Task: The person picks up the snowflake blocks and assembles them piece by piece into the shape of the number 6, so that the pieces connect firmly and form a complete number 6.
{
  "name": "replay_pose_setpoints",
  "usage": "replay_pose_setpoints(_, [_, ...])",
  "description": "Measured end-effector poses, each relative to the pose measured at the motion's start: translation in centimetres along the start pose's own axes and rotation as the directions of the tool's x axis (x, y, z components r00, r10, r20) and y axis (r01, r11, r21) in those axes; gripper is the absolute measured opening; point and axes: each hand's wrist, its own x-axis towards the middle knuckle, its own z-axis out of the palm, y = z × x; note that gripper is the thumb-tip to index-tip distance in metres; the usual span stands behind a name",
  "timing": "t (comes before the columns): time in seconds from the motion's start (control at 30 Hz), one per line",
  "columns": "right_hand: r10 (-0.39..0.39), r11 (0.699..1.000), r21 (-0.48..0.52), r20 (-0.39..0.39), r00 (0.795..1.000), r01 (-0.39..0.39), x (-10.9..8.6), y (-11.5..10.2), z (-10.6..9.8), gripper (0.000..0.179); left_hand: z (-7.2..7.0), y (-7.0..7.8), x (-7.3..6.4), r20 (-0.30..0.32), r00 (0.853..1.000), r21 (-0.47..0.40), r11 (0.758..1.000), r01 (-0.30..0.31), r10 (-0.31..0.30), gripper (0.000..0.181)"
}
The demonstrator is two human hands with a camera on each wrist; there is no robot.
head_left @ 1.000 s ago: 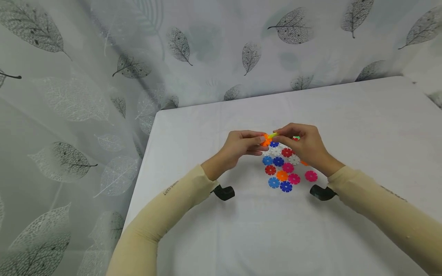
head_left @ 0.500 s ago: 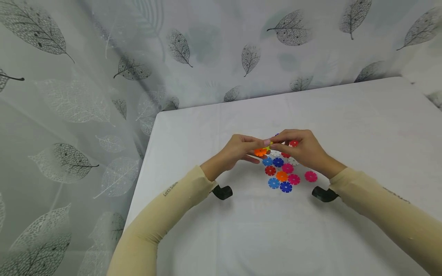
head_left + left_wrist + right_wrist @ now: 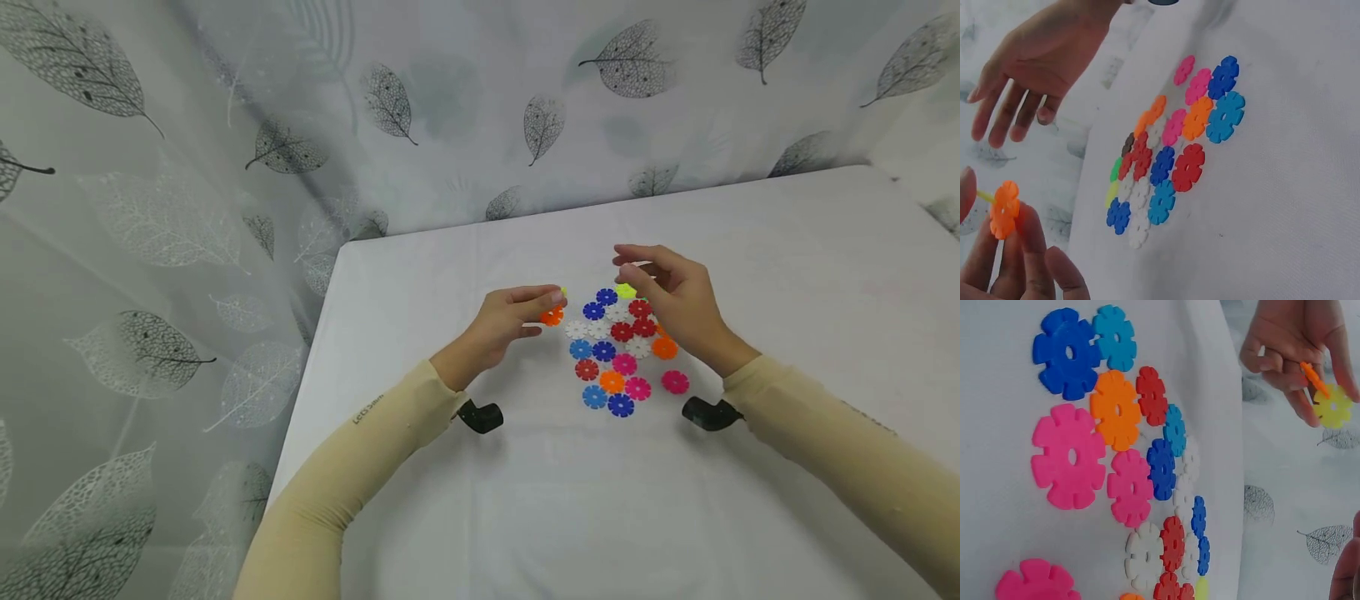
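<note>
My left hand point(image 3: 495, 325) pinches two joined snowflake discs above the white table. Of the pair, the orange snowflake disc point(image 3: 1005, 209) is slotted at an angle into the yellow snowflake disc point(image 3: 1333, 406), as the right wrist view shows. My right hand point(image 3: 686, 300) hovers over the far right side of the loose discs, its fingers relaxed and holding nothing. Below it lie a yellow-green disc point(image 3: 626, 291) and red discs point(image 3: 641, 309), partly covered by the hand in the head view.
Several loose discs lie flat in a cluster: blue point(image 3: 621, 406), light blue point(image 3: 595, 397), white point(image 3: 576, 330), orange point(image 3: 612, 382) and pink point(image 3: 638, 388). One pink disc point(image 3: 675, 382) sits apart on the right. A leaf-patterned curtain point(image 3: 465, 108) hangs behind the table point(image 3: 420, 283).
My right hand has let go of the joined discs and moved away to the right and up. My left hand has drawn them a little to the left.
</note>
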Motion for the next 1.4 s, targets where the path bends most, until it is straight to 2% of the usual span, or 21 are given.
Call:
replay_pose_setpoints(0.23, [0.126, 0.991, 0.065, -0.105, 0.986, -0.120, 0.3, 0.2, -0.5, 0.038, -0.5, 0.0, 0.0, -0.086, 0.996, -0.058, 0.998, -0.020, 0.015, 0.042])
replay_pose_setpoints(0.47, [0.244, 0.969, 0.063, -0.112, 0.963, -0.238, 0.3, 0.9, -0.7, 0.046, -1.1, -0.2, 0.2, -0.122, 0.993, -0.105, 0.994, -0.019, 0.006, 0.043])
replay_pose_setpoints(0.7, [0.329, 0.944, 0.026, -0.049, 0.943, -0.328, 0.0, 1.9, -1.1, 0.051, -1.4, -0.4, 0.4, -0.127, 0.992, -0.107, 0.994, -0.012, -0.002, 0.046])
replay_pose_setpoints(0.9, [0.377, 0.925, -0.065, 0.023, 0.926, -0.375, -0.5, 2.7, -1.8, 0.050, -1.4, -0.7, 0.3, -0.127, 0.991, -0.061, 0.997, -0.047, 0.039, 0.042])
replay_pose_setpoints(1.07, [0.439, 0.895, -0.133, 0.091, 0.894, -0.425, -0.9, 3.1, -2.1, 0.051, -1.3, -1.1, 0.4, -0.133, 0.989, -0.038, 0.997, -0.075, 0.069, 0.039])
replay_pose_setpoints(1.23, [0.462, 0.872, -0.267, 0.172, 0.870, -0.410, -1.0, 3.7, -2.1, 0.048, -1.2, -1.2, 0.5, -0.135, 0.987, 0.000, 0.996, -0.085, 0.084, 0.039])
replay_pose_setpoints(1.4, [0.472, 0.843, -0.397, 0.225, 0.852, -0.362, -1.0, 4.2, -1.9, 0.044, -1.0, -1.3, 0.5, -0.130, 0.988, -0.006, 0.997, -0.081, 0.080, 0.039])
